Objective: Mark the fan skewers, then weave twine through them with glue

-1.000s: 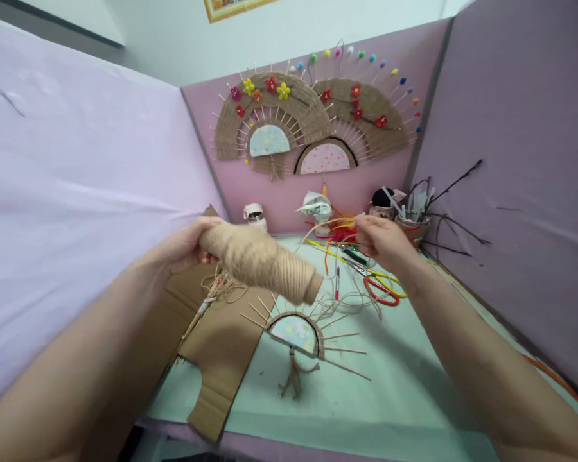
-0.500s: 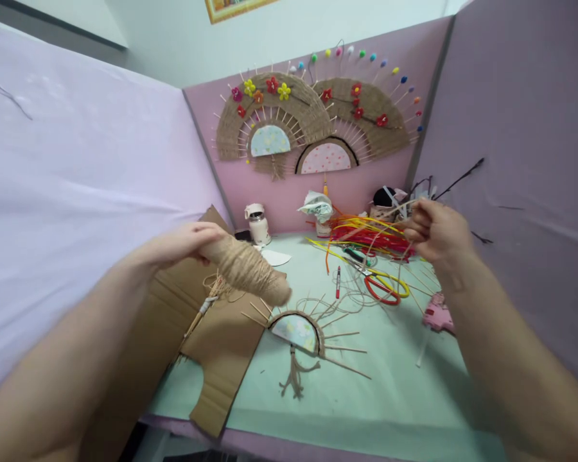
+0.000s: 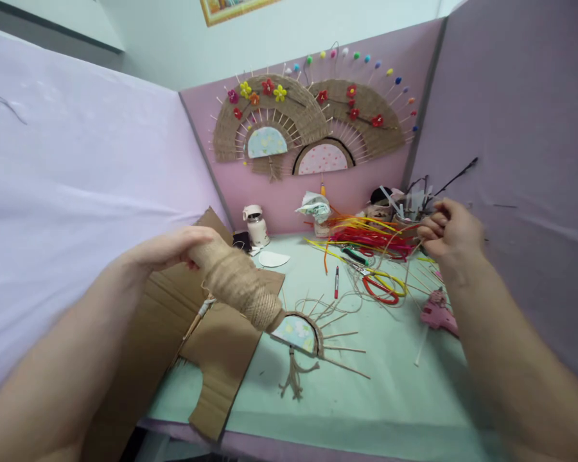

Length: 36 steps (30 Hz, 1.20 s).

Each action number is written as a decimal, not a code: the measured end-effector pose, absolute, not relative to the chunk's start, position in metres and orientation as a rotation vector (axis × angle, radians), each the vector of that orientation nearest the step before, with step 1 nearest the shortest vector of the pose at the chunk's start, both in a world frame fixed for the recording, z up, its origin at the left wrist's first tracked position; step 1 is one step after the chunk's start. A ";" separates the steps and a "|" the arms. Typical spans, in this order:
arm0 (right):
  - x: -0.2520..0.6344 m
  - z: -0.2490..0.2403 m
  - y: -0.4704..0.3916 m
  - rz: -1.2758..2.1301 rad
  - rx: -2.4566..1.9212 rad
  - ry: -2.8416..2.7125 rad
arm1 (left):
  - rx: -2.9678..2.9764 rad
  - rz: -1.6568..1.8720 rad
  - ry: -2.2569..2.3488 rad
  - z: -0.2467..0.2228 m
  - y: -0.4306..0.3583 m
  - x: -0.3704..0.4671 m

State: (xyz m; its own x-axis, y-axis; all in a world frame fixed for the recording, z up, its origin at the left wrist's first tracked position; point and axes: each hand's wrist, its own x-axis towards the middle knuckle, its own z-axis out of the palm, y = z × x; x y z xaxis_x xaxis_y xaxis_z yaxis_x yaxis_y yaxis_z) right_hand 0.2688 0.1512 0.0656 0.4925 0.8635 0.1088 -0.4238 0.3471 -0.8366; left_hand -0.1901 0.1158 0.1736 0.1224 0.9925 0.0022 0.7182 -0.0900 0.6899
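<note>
My left hand (image 3: 183,249) grips one end of a spool of jute twine (image 3: 241,282), which tilts down to the right above the table. Raised at the right, my right hand (image 3: 450,230) is closed in a pinch on a thin strand of twine that loops down toward the tabletop. Below the spool lies a half-round fan piece (image 3: 296,333) with a floral centre, thin sticks radiating from its rim and a twine tassel (image 3: 296,377) at its base. The spool's lower end covers the fan piece's left side.
Cut cardboard (image 3: 221,353) lies at the left. Scissors (image 3: 383,285), a red marker (image 3: 336,282), pliers (image 3: 355,256) and a pink glue gun (image 3: 438,314) rest on the right half. Behind are red and yellow pipe cleaners (image 3: 370,234), a white bottle (image 3: 257,226) and two decorated fans (image 3: 274,96).
The spool has turned to point more steeply downward, its end now overlapping the fan piece. My right hand has moved slightly right with the strand.
</note>
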 end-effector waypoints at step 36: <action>0.179 0.048 0.151 1.265 -0.682 -0.975 | 1.725 0.848 1.425 0.145 0.106 -0.156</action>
State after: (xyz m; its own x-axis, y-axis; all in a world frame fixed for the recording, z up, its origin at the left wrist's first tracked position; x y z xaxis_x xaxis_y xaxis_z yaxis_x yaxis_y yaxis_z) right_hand 0.1790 0.1507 0.0481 0.0147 0.9752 0.2210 -0.4614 0.2027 -0.8637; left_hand -0.1557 0.1063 0.1449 0.1682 0.9851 0.0369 0.5024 -0.1179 0.8565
